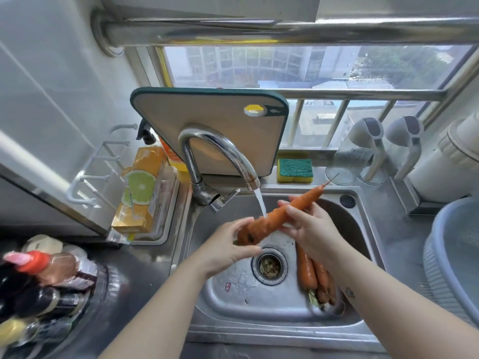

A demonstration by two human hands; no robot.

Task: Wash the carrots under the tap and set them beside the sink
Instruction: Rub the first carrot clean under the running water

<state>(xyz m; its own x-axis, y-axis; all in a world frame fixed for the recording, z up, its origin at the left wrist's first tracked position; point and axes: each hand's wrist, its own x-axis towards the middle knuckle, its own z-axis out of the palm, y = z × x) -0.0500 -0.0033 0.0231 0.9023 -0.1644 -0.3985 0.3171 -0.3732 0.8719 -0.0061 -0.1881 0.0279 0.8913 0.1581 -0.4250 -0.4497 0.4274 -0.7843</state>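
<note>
Steel fills most of the view: a stainless worktop (404, 224) runs round a sunken sink (225, 304), with a barred window (311, 66) behind it looking out on buildings. At the back edge a curved tap (220, 151) is running, its stream of water (260, 203) falling onto a long carrot (280, 216) held slantwise over the basin — thick end down to the left, thin tip up to the right, past the sink's back rim.

Both hands are on it. One, the left hand (228, 250), is closed around the thick end, fingers curled over the top. Its partner, the right hand (311, 229), grips the middle of the root, thumb on the near side and fingers behind.

More carrots (311, 273) lie in the bottom of the sink to the right of the drain strainer (269, 266), partly hidden under the right forearm, their stalk ends toward the camera.

A cutting board (207, 125) with a dark green edge leans upright behind the tap, and a green-and-yellow sponge (295, 170) sits on the ledge just beside it. Left of the sink an orange box (142, 187) printed with a lime slice stands in a tray; blurred bottles (39, 281) crowd the near left corner. At far right a grey basin (456, 260) rests on the worktop.
</note>
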